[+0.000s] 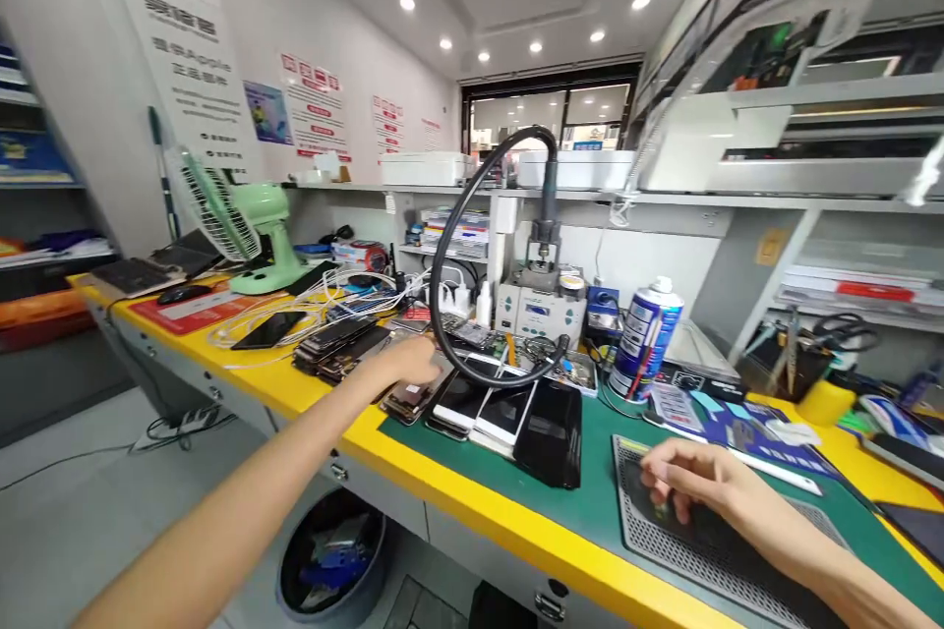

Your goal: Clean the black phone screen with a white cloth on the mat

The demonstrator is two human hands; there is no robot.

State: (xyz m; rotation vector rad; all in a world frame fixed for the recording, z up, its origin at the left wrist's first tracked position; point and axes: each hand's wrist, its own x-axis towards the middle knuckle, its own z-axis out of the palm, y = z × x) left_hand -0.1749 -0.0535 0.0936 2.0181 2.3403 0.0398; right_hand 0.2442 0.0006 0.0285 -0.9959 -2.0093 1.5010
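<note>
My left hand [419, 361] is stretched out over the bench, above a stack of phone parts [410, 399] and beside the loop of a thick black hose [437, 265]. Its fingers are small and mostly turned away, so their grip is unclear. My right hand [697, 480] hovers over a dark perforated pad [664, 550], fingers curled in and thumb close to them. What those fingers hold, if anything, I cannot make out. Between the hands, white-framed phone screens [505, 415] and a stack of black screens [552, 434] lie on the green mat [472, 457].
A blue spray can [647, 339] stands behind the mat, near a hot-air station [542, 312]. Dark phones [335, 349], white cables [324, 300] and a green fan [269, 236] fill the left side. A bin [331, 560] sits below the yellow bench edge [479, 501].
</note>
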